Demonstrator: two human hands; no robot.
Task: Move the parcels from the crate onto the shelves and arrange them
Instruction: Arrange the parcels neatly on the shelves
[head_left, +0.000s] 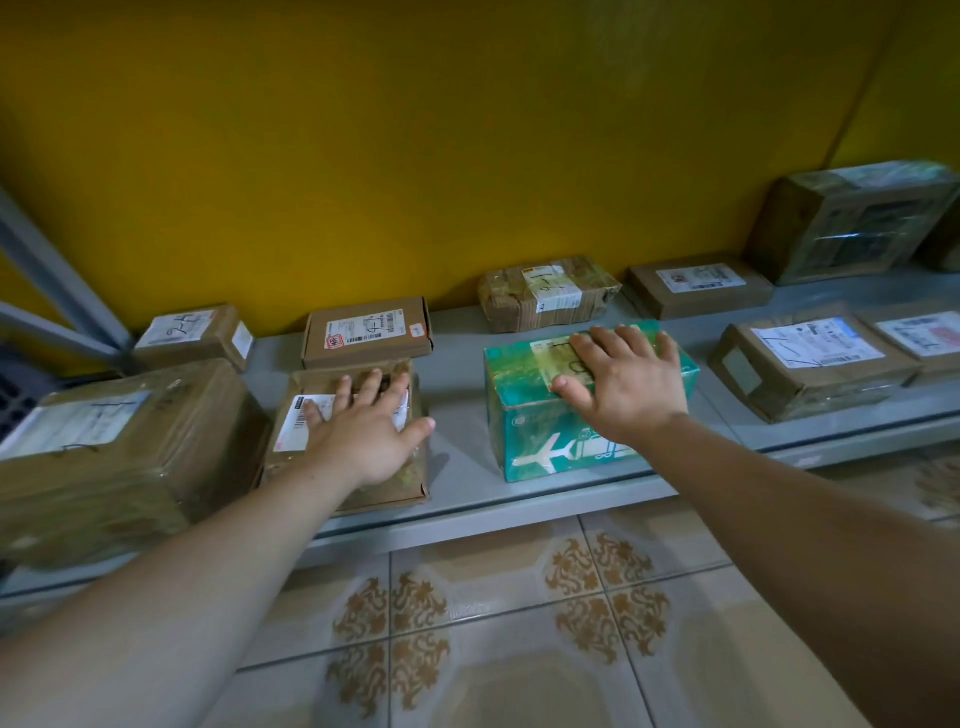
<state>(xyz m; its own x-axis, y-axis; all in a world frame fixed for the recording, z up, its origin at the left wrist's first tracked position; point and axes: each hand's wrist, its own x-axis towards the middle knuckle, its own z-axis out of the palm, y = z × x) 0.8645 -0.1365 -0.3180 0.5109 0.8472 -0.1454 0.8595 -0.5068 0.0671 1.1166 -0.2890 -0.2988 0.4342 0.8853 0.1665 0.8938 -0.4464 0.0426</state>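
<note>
**Both palms flat on parcels at the shelf front**

On the grey shelf (457, 457), a large taped brown parcel (119, 441) sits at far left. Just beside it, the left hand (363, 431) lies spread — fingers splayed, gripping nothing — on a flat brown parcel (291, 452) with a white label. Across a bare gap, the right hand (623, 379) rests open on top of the green parcel (545, 431) printed with a white aeroplane. More parcels line the yellow wall (415, 156) behind.
</note>
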